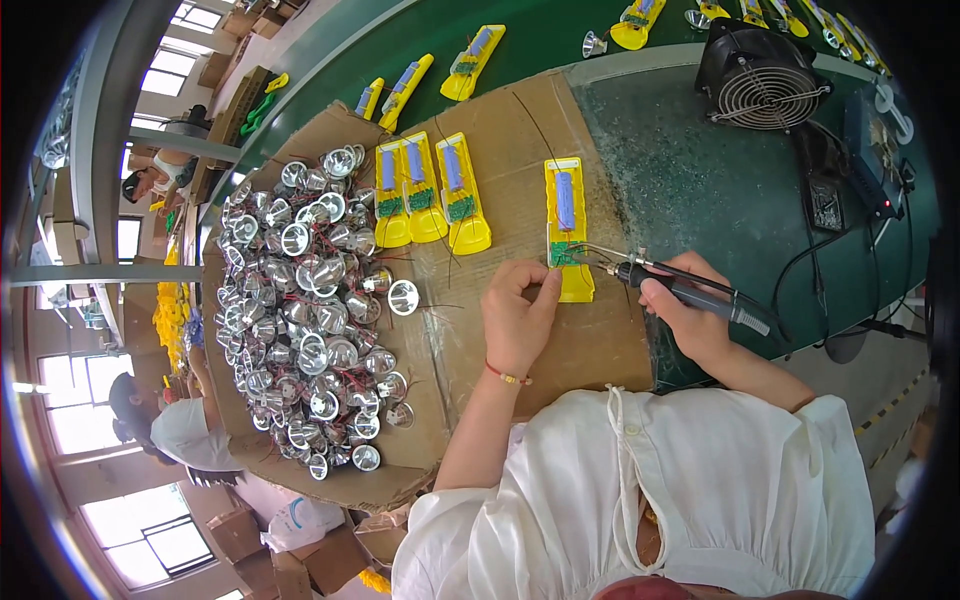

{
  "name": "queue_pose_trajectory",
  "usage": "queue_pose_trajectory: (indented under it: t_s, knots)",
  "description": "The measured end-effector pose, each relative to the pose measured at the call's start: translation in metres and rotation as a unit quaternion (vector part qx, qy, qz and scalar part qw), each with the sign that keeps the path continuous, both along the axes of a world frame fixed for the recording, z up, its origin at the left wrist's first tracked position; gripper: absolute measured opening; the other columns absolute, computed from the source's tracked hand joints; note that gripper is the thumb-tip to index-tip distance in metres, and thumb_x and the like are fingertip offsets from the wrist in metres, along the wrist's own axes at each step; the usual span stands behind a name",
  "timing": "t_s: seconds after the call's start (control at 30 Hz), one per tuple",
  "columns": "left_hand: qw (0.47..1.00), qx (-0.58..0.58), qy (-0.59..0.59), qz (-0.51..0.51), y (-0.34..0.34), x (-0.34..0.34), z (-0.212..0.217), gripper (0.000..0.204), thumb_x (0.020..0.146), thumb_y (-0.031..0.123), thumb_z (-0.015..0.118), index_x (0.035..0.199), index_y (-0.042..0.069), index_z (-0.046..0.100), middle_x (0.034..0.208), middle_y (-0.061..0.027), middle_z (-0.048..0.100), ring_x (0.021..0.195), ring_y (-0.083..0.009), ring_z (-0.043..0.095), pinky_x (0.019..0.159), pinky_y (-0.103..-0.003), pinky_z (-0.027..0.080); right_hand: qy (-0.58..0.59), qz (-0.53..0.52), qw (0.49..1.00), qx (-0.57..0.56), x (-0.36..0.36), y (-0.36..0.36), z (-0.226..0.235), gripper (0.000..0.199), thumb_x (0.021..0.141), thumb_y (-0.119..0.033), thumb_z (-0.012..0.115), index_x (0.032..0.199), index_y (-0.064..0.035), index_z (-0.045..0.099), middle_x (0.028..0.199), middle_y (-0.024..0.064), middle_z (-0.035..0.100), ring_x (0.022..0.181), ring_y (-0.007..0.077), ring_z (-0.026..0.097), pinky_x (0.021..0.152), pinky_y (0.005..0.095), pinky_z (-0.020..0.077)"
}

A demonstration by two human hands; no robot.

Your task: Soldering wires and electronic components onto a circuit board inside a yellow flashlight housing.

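A yellow plastic flashlight housing (577, 289) lies on the cardboard in front of me, with a blue cylindrical battery (565, 203) and a small green circuit board (562, 255) inside it. My right hand (696, 322) grips a black soldering iron (690, 293), whose thin metal tip reaches to the board. A slim metal feed tube runs alongside that tip. At the board's left edge is my left hand (521, 312), its thumb and forefinger pinched together; whatever lies between them is too small to make out.
Left of my hands, a cardboard tray (405, 440) holds a heap of silvery reflector cups (313, 354) with wires. Several filled yellow housings (462, 200) lie beyond it. A black fan (765, 80) and a blue powered unit (880, 145) stand at the right. Co-workers sit far left.
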State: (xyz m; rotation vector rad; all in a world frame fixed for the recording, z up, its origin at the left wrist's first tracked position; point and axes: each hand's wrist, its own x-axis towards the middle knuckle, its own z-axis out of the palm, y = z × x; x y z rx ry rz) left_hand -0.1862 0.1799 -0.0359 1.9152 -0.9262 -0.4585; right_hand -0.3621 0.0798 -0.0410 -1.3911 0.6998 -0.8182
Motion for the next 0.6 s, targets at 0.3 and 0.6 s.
queue_pose_trajectory:
  t_s: [0.3,0.6]
  knots:
    - [1.000,-0.009,-0.008,-0.012,0.003,-0.002,0.003,0.008,0.077,0.004,0.063,0.075,-0.003,0.061,0.081,-0.0068,0.059,0.067,-0.0102,0.055,0.059,-0.022,0.044,0.025,-0.010,0.984,0.177,0.008,-0.003,0.016,0.011,0.081,-0.010,0.060,0.079,-0.0018,0.053,0.064,0.0073,0.059,0.054,0.0087,0.054,0.049,0.0209,0.0445]
    - [1.000,-0.009,0.026,0.004,0.000,0.003,0.000,0.009,0.075,0.004,0.063,0.072,-0.003,0.059,0.077,-0.0098,0.058,0.063,-0.0158,0.056,0.056,-0.025,0.044,-0.040,-0.013,0.996,0.083,-0.006,0.003,0.013,0.014,0.081,-0.009,0.062,0.085,0.0001,0.052,0.071,0.0083,0.061,0.061,0.0097,0.058,0.055,0.0225,0.0484]
